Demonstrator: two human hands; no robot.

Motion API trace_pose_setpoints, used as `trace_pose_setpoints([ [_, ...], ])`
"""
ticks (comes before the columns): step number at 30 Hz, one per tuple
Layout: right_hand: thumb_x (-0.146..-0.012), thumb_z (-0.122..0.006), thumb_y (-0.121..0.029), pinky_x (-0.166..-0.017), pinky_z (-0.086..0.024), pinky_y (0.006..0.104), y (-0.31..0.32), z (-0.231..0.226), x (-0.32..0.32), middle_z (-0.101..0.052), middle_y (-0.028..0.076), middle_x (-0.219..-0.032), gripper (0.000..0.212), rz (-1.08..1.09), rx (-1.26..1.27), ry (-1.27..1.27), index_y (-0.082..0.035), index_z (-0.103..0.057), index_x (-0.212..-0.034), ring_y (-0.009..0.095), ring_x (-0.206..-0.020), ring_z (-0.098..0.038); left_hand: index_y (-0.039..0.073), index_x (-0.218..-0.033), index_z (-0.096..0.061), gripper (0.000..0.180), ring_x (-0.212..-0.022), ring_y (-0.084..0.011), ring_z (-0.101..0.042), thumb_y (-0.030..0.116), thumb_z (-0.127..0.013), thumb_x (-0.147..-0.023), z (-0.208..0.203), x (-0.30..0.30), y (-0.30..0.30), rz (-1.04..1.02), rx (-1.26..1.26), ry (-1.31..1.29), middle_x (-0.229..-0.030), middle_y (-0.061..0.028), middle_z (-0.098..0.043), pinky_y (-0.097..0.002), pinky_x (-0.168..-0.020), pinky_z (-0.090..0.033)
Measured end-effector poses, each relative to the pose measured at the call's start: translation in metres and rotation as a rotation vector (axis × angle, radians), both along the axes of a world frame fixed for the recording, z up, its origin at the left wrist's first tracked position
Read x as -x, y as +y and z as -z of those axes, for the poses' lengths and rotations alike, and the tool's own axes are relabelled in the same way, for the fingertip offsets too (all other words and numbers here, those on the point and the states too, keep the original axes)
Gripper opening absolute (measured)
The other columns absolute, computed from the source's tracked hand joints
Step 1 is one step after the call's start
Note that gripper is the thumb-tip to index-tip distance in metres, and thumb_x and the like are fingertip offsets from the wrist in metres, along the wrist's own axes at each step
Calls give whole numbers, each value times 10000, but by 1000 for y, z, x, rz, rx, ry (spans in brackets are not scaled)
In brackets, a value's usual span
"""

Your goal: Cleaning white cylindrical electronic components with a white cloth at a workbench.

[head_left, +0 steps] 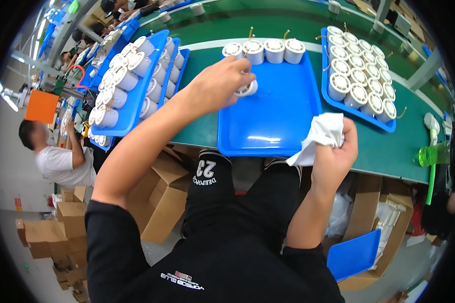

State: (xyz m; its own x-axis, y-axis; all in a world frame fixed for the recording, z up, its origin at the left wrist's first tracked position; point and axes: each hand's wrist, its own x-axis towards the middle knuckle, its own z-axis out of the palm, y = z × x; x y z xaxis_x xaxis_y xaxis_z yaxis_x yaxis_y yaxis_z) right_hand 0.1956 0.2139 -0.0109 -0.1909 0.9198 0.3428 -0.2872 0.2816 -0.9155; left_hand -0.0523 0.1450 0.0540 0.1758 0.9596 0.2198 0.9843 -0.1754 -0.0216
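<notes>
My left hand (221,83) is closed around a white cylindrical part (247,90) with a slotted round end, over the left side of a blue tray (268,126). Along that tray's far edge stands a row of several like parts (274,51), some with a thin brown wire sticking up. My right hand (339,149) grips a crumpled white cloth (324,132) just beyond the tray's near right corner. The fingers of my left hand partly hide the part they hold.
To the right lies a blue tray of white parts (359,73); stacked, tilted trays (131,86) hold more at left. A green bottle (435,154) stands at the far right. Cardboard boxes (164,194) sit below the green table (384,151). A person in white (60,161) works at left.
</notes>
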Motion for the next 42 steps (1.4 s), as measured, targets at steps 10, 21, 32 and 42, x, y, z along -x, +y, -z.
trace_pose_setpoints([
  [10, -814, -607, 113, -791, -490, 250, -27, 27, -31, -607, 60, -1009, 365, -111, 91, 44, 17, -534, -1158, 124, -898, -594, 104, -1034, -715, 423, -993, -336, -596, 150, -730, -613, 42, 84, 53, -341, 167, 39, -990, -201, -603, -399, -887, -496],
  [21, -788, -641, 45, -787, -407, 223, -44, 32, -39, -486, 31, -1018, 218, -104, 42, -142, 10, -563, -988, 107, -896, -486, 52, -1117, -674, 514, -1032, -288, -609, 426, -722, -768, -147, 120, -195, -948, 295, 112, -1082, -153, -635, -376, -896, -485],
  [32, -746, -661, 23, -834, -397, 261, -84, 2, 28, -515, 112, -1108, 187, -272, -100, -177, 59, -643, -929, 179, -972, -513, 25, -1123, -670, 557, -938, -283, -634, 285, -787, -645, -100, 158, -273, -867, 279, -115, -1024, -159, -658, -364, -857, -498],
  [42, -809, -599, 54, -865, -436, 269, -99, -7, 56, -451, 92, -1230, 233, -149, -116, 28, 71, -610, -1041, 168, -1007, -522, 8, -1154, -636, 538, -960, -198, -603, 111, -772, -644, -131, 123, -304, -506, -234, -229, -1097, -97, -613, -293, -772, -501],
])
